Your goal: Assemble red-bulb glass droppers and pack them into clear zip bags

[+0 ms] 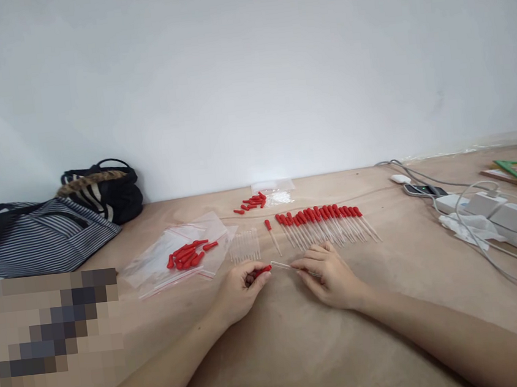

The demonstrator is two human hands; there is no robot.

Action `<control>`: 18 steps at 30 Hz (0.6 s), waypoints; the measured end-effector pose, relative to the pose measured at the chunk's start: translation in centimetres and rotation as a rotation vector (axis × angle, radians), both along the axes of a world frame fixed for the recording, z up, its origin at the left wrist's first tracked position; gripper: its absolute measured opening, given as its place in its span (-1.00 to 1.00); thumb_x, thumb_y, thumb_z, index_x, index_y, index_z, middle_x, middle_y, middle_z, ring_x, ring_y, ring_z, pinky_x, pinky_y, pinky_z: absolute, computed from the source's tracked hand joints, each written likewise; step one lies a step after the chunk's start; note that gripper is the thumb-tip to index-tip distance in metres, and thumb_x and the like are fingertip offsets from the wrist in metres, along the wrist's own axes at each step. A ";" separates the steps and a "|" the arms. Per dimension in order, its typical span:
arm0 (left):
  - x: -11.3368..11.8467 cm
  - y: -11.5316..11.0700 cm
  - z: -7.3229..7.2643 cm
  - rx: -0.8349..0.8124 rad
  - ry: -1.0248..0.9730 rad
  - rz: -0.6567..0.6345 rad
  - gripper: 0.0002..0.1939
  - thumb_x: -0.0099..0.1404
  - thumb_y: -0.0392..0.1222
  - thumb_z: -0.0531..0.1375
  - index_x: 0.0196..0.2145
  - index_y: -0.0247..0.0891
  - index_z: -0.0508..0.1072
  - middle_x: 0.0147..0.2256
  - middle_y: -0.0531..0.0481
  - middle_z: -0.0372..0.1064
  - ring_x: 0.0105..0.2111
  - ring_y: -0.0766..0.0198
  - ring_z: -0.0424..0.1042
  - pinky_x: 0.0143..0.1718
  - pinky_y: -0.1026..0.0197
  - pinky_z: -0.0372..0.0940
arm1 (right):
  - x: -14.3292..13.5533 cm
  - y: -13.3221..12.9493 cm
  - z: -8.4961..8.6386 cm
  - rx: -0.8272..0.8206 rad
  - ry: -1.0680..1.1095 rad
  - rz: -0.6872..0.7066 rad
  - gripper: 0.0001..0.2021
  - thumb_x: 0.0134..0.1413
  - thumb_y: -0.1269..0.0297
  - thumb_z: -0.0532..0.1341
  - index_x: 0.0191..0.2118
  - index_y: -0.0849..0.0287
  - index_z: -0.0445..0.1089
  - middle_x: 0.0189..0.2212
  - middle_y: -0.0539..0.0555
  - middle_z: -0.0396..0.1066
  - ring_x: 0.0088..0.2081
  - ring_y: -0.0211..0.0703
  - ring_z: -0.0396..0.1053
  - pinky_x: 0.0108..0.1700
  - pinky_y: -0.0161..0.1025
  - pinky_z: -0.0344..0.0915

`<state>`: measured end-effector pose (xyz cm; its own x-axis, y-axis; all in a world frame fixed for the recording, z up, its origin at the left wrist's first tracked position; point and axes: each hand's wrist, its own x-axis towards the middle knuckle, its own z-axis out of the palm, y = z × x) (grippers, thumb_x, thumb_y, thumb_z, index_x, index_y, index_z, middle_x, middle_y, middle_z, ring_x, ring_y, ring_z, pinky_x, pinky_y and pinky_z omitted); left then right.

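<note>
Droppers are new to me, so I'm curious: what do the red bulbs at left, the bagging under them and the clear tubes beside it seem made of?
The red bulbs: probably rubber, smooth, faintly shiny. The bagging: thin plastic film, see-through, creased. The clear tubes: glass or hard plastic, straight and transparent; the view can't settle which.

No text, label, brand, number or sign legible. Red bulb-shaped caps (262, 271) and clear slim tube (280, 265) in grip: no readable print. Clear plastic zip bags (148, 263) with red seal lines, left of grip: no lettering made out. White boxy plastic adapters (515, 216), far right of grip: any print too small to tell. Dark flat device (437, 190), beyond grip to right: likewise.
</note>
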<state>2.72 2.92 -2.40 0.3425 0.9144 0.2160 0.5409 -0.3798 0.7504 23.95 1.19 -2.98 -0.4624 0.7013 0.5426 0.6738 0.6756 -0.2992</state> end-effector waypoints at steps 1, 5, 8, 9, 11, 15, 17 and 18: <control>0.0 0.0 -0.1 -0.004 -0.007 -0.002 -0.79 0.14 -0.14 0.11 -0.34 -0.28 0.47 -0.41 -0.03 0.44 -0.46 0.28 0.38 -0.43 0.28 0.27 | -0.1 -0.1 -0.1 0.001 0.004 0.007 -0.81 0.06 0.42 0.04 -0.26 0.17 0.38 -0.43 0.03 0.40 -0.37 -0.23 0.27 -0.27 -0.22 -0.02; 0.0 0.1 -0.3 -0.013 -0.057 0.006 -0.79 0.13 -0.15 0.12 -0.34 -0.29 0.47 -0.43 -0.03 0.44 -0.46 0.28 0.38 -0.43 0.27 0.28 | -0.4 -0.3 -0.3 0.023 0.011 0.054 -0.80 0.04 0.44 0.03 -0.26 0.19 0.37 -0.45 0.03 0.39 -0.40 -0.25 0.26 -0.26 -0.22 -0.04; 0.0 0.0 -0.5 0.003 -0.126 0.021 -0.79 0.12 -0.15 0.13 -0.34 -0.30 0.48 -0.41 -0.05 0.43 -0.44 0.26 0.39 -0.41 0.27 0.30 | -0.6 -0.4 -0.4 0.065 -0.007 0.078 -0.79 0.03 0.46 0.01 -0.27 0.22 0.36 -0.52 0.00 0.36 -0.47 -0.29 0.23 -0.22 -0.20 -0.04; 0.1 0.0 -0.6 -0.006 -0.165 0.020 -0.79 0.12 -0.15 0.13 -0.34 -0.30 0.49 -0.41 -0.05 0.43 -0.44 0.27 0.39 -0.41 0.27 0.30 | -0.7 -0.3 -0.5 0.077 -0.010 0.085 -0.80 0.03 0.45 0.01 -0.28 0.22 0.36 -0.54 -0.01 0.35 -0.49 -0.30 0.22 -0.21 -0.20 -0.04; 0.2 -0.1 -0.9 -0.057 -0.252 0.018 -0.78 0.11 -0.15 0.14 -0.32 -0.30 0.49 -0.44 -0.02 0.43 -0.47 0.29 0.38 -0.44 0.28 0.32 | -0.8 -0.3 -0.5 0.094 -0.006 0.096 -0.82 0.03 0.44 0.01 -0.32 0.23 0.35 -0.57 -0.03 0.33 -0.51 -0.32 0.21 -0.19 -0.19 -0.04; 0.5 -0.2 -1.2 -0.123 -0.347 0.064 -0.74 0.07 -0.14 0.17 -0.30 -0.31 0.50 -0.56 0.03 0.41 -0.55 0.32 0.36 -0.49 0.30 0.32 | -1.1 -0.4 -0.5 0.119 0.001 0.113 -0.84 0.03 0.44 0.01 -0.40 0.23 0.32 -0.63 -0.06 0.29 -0.54 -0.33 0.18 -0.20 -0.21 -0.04; 0.6 -0.3 -1.2 -0.123 -0.364 0.087 -0.73 0.04 -0.13 0.19 -0.31 -0.31 0.51 -0.59 0.05 0.39 -0.57 0.33 0.34 -0.52 0.31 0.30 | -1.1 -0.5 -0.4 0.136 -0.005 0.127 -0.83 0.03 0.45 -0.01 -0.41 0.23 0.32 -0.64 -0.06 0.27 -0.55 -0.33 0.16 -0.20 -0.22 -0.03; 0.6 -0.3 -1.1 -0.128 -0.376 0.092 -0.73 0.03 -0.13 0.20 -0.32 -0.31 0.52 -0.59 0.05 0.39 -0.58 0.34 0.34 -0.52 0.31 0.30 | -1.1 -0.6 -0.3 0.146 -0.009 0.135 -0.82 0.03 0.46 -0.01 -0.40 0.24 0.33 -0.64 -0.06 0.26 -0.55 -0.33 0.15 -0.20 -0.22 -0.03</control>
<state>3.36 2.60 -3.54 0.1769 0.9651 0.1932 0.2473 -0.2336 0.9404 22.81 0.58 -3.33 -0.5524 0.5467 0.6293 0.5761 0.7960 -0.1859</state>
